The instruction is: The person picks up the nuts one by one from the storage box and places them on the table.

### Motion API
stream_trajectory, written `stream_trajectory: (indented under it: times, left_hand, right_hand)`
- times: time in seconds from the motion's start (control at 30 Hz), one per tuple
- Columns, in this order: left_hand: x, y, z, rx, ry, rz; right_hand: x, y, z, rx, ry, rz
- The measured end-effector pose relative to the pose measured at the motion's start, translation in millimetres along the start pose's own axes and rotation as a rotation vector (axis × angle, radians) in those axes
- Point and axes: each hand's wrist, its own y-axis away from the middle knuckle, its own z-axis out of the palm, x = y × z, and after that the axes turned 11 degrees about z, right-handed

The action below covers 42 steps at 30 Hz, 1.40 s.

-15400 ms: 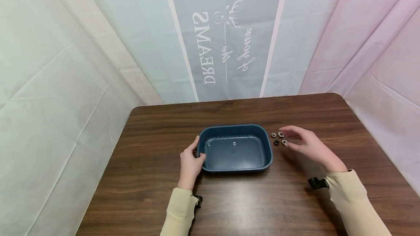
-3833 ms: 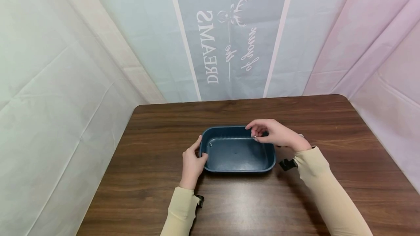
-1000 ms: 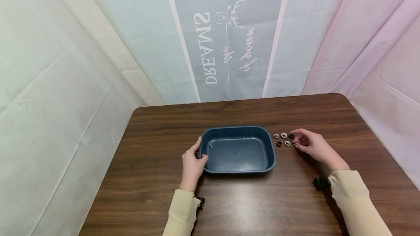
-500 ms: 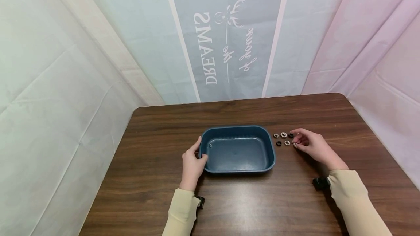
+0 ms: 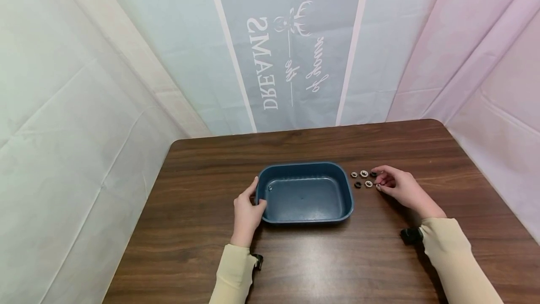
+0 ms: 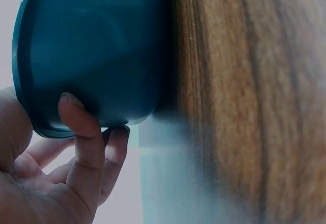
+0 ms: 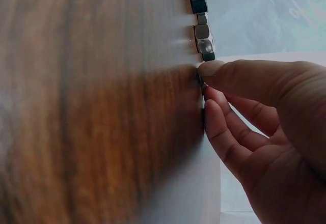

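Observation:
My left hand [image 5: 248, 215] grips the left end of a dark blue plastic tray [image 5: 308, 222], thumb inside the wall and fingers outside. The left wrist view shows the same hold on the tray [image 6: 97, 46]. A small silver nut [image 5: 270, 188] lies in the tray's left part. To the right of the tray, hex nuts stand on the table in two rows of three, among them a silver nut [image 5: 364, 173] and a black nut [image 5: 358, 185]. My right hand [image 5: 405, 193] pinches the small nut [image 5: 378, 186] at the near row's right end, partly hidden by the thumb.
The brown wood-grain table [image 5: 190, 247] has rounded far corners. Pale fabric hangs behind it, with a printed grey panel [image 5: 291, 60], and more fabric flanks both sides. A black strap piece [image 5: 411, 236] sits at the right wrist.
Earlier, two nuts lay in the tray and several beside it. My right hand was then over the tray with a nut; now it is back at the rows. Little moved in the last second.

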Motion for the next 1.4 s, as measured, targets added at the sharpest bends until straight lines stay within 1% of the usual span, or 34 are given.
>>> stream_trajectory:
  times: [0.73,1.1,1.27,1.4]
  left_hand:
    - [0.2,0.2,0.3,-0.002,0.001,0.001]
    - [0.1,0.3,-0.3,0.0,-0.004,-0.002]
    - [1.0,0.1,-0.7,-0.008,0.001,-0.008]
    - [0.9,-0.4,-0.8,-0.008,-0.003,-0.005]
  right_hand:
    - [-0.8,-0.5,1.0,-0.009,-0.006,0.018]
    - [-4.8,2.1,0.4,-0.015,-0.04,0.022]
    - [-5.8,4.4,-2.5,-0.027,-0.05,0.029]
    - [-9.1,6.7,-7.3,-0.029,-0.046,0.014]
